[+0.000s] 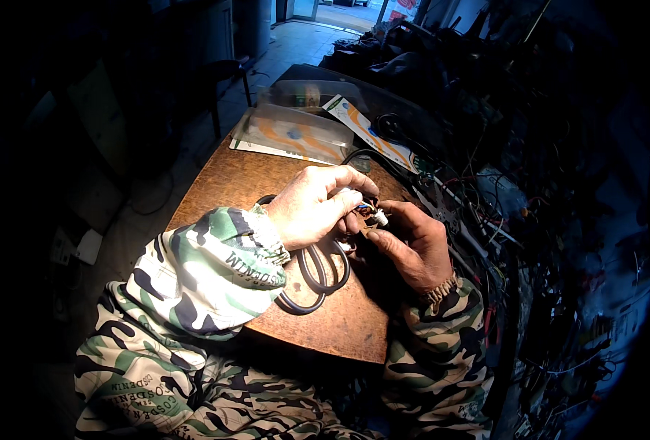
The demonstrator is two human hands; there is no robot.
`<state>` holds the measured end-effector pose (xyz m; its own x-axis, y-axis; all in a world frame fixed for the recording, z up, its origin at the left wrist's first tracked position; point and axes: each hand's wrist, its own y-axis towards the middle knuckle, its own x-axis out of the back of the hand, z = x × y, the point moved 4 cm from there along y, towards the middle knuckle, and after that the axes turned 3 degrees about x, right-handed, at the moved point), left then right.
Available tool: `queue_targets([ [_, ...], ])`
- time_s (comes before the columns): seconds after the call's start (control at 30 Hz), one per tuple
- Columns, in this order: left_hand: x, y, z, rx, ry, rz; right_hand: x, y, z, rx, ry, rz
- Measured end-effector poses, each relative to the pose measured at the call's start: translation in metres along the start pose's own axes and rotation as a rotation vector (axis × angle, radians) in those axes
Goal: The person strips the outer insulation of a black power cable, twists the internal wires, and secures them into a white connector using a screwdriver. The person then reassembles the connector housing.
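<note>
Over the wooden table my left hand [312,205] is closed, its thumb and fingers pinching a small electrical part with thin coloured wires [367,207]. A white piece [381,218] sticks out of it on the right. From the other side my right hand [418,246] grips the same part between thumb and fingers. The fingers hide most of it, so its exact kind cannot be made out. Below my left hand a thick black cable [312,282] lies in loops on the wood, partly covered by that hand and sleeve.
Clear plastic packaging [292,128] and a printed card [369,132] lie at the far end of the wooden table [211,183]. Tangled wires and parts [479,213] crowd the right side. A dark stool [226,73] stands on the floor, far left.
</note>
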<state>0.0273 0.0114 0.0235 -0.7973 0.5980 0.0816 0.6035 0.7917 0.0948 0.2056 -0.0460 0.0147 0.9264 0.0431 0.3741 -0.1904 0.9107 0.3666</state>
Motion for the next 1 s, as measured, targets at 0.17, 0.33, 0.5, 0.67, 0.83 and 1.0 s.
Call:
queue_targets([
  [0.17,-0.003,0.002,-0.003,0.016,-0.008,-0.004,0.002,-0.001,0.007,-0.115,0.107,-0.063],
  [0.33,-0.001,-0.002,-0.002,-0.022,-0.013,-0.037,0.003,0.001,0.0,-0.087,0.29,-0.063],
  [0.5,-0.007,-0.002,-0.001,0.012,-0.004,0.035,0.004,0.0,-0.006,-0.121,0.369,-0.054],
  [0.67,-0.008,-0.002,-0.004,0.022,0.047,0.007,0.006,0.001,0.0,-0.118,0.341,-0.038],
  [0.83,-0.007,-0.004,-0.004,0.02,0.094,-0.02,0.005,0.002,-0.001,-0.134,0.353,-0.018],
  [1.0,-0.014,-0.003,-0.003,0.009,0.053,0.006,0.011,-0.002,0.0,-0.264,0.367,-0.004],
])
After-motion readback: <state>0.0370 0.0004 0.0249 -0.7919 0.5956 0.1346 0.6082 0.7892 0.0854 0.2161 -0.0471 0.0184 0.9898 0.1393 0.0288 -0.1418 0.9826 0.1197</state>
